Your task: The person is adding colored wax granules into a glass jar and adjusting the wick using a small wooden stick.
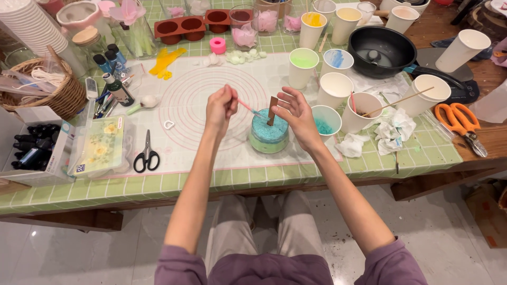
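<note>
A bench (174, 184) covered by a green checked cloth was seen, with a white silicone mat (174, 153) marked with pink rings spread over its middle. On the mat a round candle jar (268, 138) with a blue top was set, and black-handled scissors (147, 156) were laid near its left edge. Paper cups (334, 88) were grouped to the right, beside crumpled tissues (393, 131). Orange-handled scissors (458, 119) were placed at the far right, a black pan (381, 51) behind the cups, and a wicker basket (50, 92) at the left.

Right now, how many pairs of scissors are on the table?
2. Black scissors lie left of the left hand; orange scissors lie at the table's right edge. Clutter may hide others.
</note>
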